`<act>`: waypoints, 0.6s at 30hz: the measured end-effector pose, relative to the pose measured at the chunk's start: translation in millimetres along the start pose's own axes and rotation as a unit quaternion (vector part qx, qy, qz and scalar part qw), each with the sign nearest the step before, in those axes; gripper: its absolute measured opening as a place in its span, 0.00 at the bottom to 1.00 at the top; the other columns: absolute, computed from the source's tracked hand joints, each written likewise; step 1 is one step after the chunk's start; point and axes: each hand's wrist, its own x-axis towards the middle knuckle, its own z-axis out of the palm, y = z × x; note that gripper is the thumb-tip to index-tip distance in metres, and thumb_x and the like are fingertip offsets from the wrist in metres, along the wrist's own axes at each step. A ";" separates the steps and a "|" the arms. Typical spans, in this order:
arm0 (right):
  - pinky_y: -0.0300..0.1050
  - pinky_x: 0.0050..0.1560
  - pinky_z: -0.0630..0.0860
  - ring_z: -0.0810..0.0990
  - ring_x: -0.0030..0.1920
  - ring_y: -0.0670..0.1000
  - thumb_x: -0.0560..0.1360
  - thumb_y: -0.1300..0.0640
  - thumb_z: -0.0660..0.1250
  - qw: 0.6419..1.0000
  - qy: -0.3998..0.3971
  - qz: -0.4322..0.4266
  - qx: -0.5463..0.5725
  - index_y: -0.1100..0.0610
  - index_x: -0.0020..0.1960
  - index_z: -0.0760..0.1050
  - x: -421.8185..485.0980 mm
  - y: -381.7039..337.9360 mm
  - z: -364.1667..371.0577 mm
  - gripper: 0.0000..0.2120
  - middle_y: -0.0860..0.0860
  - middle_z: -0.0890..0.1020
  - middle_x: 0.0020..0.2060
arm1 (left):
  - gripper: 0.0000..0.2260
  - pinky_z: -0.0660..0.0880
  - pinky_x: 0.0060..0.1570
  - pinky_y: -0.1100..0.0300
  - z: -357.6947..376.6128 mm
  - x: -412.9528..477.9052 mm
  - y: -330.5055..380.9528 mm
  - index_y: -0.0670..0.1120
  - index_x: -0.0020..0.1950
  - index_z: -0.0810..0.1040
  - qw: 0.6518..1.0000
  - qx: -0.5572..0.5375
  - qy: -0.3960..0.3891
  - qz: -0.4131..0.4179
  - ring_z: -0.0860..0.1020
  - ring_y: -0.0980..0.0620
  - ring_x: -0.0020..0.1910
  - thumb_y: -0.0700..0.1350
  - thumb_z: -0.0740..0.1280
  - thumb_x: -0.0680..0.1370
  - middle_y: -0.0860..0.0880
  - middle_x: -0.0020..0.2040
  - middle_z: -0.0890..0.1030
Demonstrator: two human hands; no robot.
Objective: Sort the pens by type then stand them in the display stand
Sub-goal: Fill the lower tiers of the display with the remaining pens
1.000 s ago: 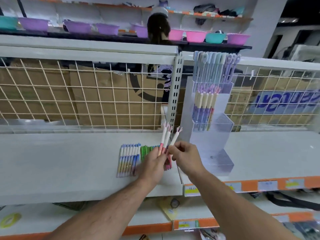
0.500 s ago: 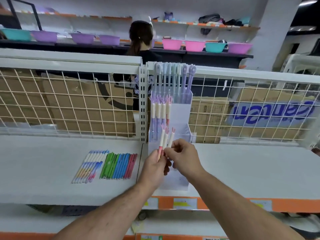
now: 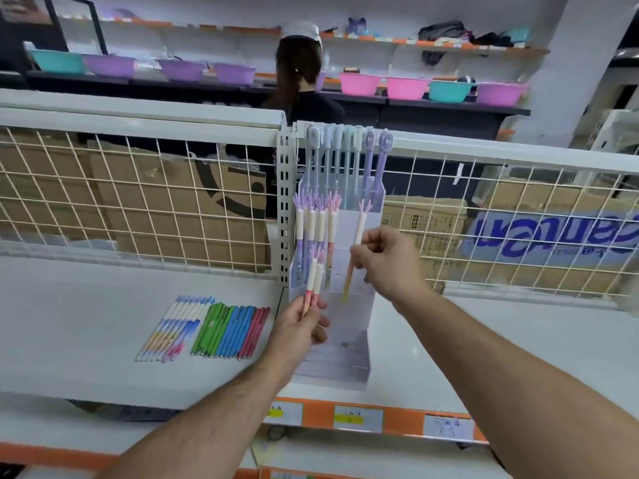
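A clear tiered display stand (image 3: 340, 354) stands on the white shelf (image 3: 86, 340). Its top tier holds tall pale pens (image 3: 340, 157); the middle tier holds several coral-topped pens (image 3: 316, 226). My left hand (image 3: 301, 328) grips two pink coral-topped pens (image 3: 314, 278) in front of the stand. My right hand (image 3: 387, 261) pinches one coral-topped pen (image 3: 358, 233), its lower end inside the middle tier at the right. On the shelf to the left lie a row of white-blue pens (image 3: 173, 326) and a row of green, blue and red pens (image 3: 230, 331).
A wire mesh back panel (image 3: 138, 202) with a slotted upright post (image 3: 284, 209) runs behind the shelf. Cardboard boxes sit behind the mesh. A person (image 3: 301, 84) stands beyond, by shelves of coloured basins. Orange price-label strips (image 3: 363, 418) line the shelf's front edge.
My right hand took one pen out of the bunch in my left hand and carried it up and right into the stand's middle tier. The view shifted right.
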 end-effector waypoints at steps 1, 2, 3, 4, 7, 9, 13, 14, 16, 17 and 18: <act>0.53 0.38 0.82 0.84 0.39 0.54 0.76 0.63 0.71 1.000 0.005 -0.004 -0.004 0.57 0.44 0.77 5.9 -6.3 -0.5 0.04 0.53 0.84 0.35 | 0.11 0.77 0.41 0.58 -1.9 1.2 -2.5 0.56 0.47 0.82 1.000 -0.006 0.001 -0.005 0.80 0.51 0.37 0.46 0.62 0.83 0.48 0.40 0.83; 0.54 0.39 0.83 0.85 0.40 0.55 0.76 0.63 0.71 1.000 0.011 -0.007 -0.008 0.57 0.44 0.77 11.8 -12.1 -0.5 0.05 0.53 0.84 0.36 | 0.12 0.78 0.42 0.58 -3.8 2.1 -4.5 0.56 0.47 0.82 1.000 -0.011 0.002 -0.009 0.80 0.51 0.38 0.45 0.62 0.83 0.48 0.40 0.83; 0.55 0.41 0.84 0.85 0.40 0.55 0.77 0.63 0.71 1.000 0.018 -0.011 -0.012 0.57 0.44 0.77 17.7 -17.3 0.0 0.04 0.53 0.84 0.36 | 0.12 0.78 0.43 0.58 -5.3 3.2 -5.9 0.56 0.46 0.83 1.000 -0.016 0.001 -0.012 0.80 0.51 0.38 0.45 0.62 0.83 0.48 0.40 0.83; 0.56 0.42 0.84 0.85 0.41 0.54 0.77 0.63 0.70 0.999 0.026 -0.013 -0.016 0.57 0.44 0.77 22.8 -21.6 0.8 0.04 0.52 0.84 0.36 | 0.13 0.78 0.43 0.58 -6.3 4.3 -7.2 0.55 0.46 0.83 1.000 -0.019 -0.001 -0.014 0.80 0.51 0.39 0.44 0.62 0.83 0.48 0.39 0.83; 0.59 0.45 0.83 0.85 0.42 0.56 0.77 0.63 0.69 0.999 0.047 -0.012 -0.021 0.58 0.45 0.77 33.4 -28.4 4.1 0.03 0.53 0.84 0.37 | 0.14 0.79 0.44 0.58 -8.0 6.0 -8.2 0.54 0.45 0.83 0.999 -0.026 -0.012 -0.017 0.79 0.54 0.36 0.42 0.62 0.83 0.47 0.37 0.82; 0.60 0.45 0.83 0.84 0.42 0.55 0.76 0.62 0.69 0.998 0.058 -0.012 -0.032 0.57 0.44 0.77 37.0 -28.4 6.9 0.03 0.53 0.84 0.38 | 0.13 0.79 0.43 0.58 -8.8 5.4 -7.7 0.52 0.45 0.83 0.999 -0.041 -0.017 -0.015 0.76 0.55 0.33 0.41 0.62 0.83 0.46 0.36 0.80; 0.59 0.46 0.83 0.84 0.44 0.55 0.77 0.62 0.69 0.997 0.067 -0.005 -0.046 0.56 0.44 0.77 43.4 -25.5 13.4 0.04 0.54 0.84 0.40 | 0.10 0.76 0.37 0.62 -9.3 2.9 -5.0 0.45 0.47 0.82 0.999 -0.048 -0.015 -0.016 0.75 0.50 0.36 0.39 0.62 0.83 0.44 0.36 0.78; 0.59 0.46 0.83 0.84 0.44 0.55 0.77 0.61 0.69 0.996 0.070 -0.005 -0.047 0.56 0.44 0.77 45.1 -24.9 14.8 0.04 0.54 0.84 0.41 | 0.10 0.75 0.37 0.61 -9.4 2.3 -4.5 0.44 0.48 0.82 0.998 -0.053 -0.016 -0.017 0.75 0.49 0.36 0.38 0.62 0.82 0.43 0.36 0.78; 0.58 0.46 0.83 0.84 0.44 0.55 0.77 0.61 0.70 0.996 0.071 -0.008 -0.054 0.55 0.44 0.77 47.6 -23.0 17.4 0.04 0.53 0.84 0.40 | 0.10 0.74 0.41 0.57 -10.1 2.1 -4.1 0.42 0.47 0.82 0.997 -0.065 -0.019 -0.024 0.75 0.49 0.37 0.36 0.61 0.82 0.42 0.37 0.78; 0.58 0.46 0.83 0.84 0.44 0.54 0.77 0.61 0.70 0.996 0.068 -0.009 -0.062 0.55 0.43 0.77 48.1 -21.4 18.6 0.05 0.53 0.84 0.40 | 0.11 0.73 0.42 0.55 -10.5 2.2 -4.1 0.42 0.47 0.82 0.997 -0.069 -0.020 -0.028 0.76 0.49 0.37 0.35 0.61 0.81 0.42 0.37 0.79; 0.57 0.45 0.83 0.84 0.43 0.54 0.77 0.61 0.70 0.995 0.062 -0.008 -0.074 0.55 0.43 0.77 48.0 -19.2 19.9 0.05 0.53 0.84 0.39 | 0.11 0.73 0.42 0.55 -10.7 2.4 -4.2 0.42 0.47 0.82 0.997 -0.071 -0.022 -0.031 0.77 0.50 0.37 0.34 0.61 0.81 0.43 0.37 0.79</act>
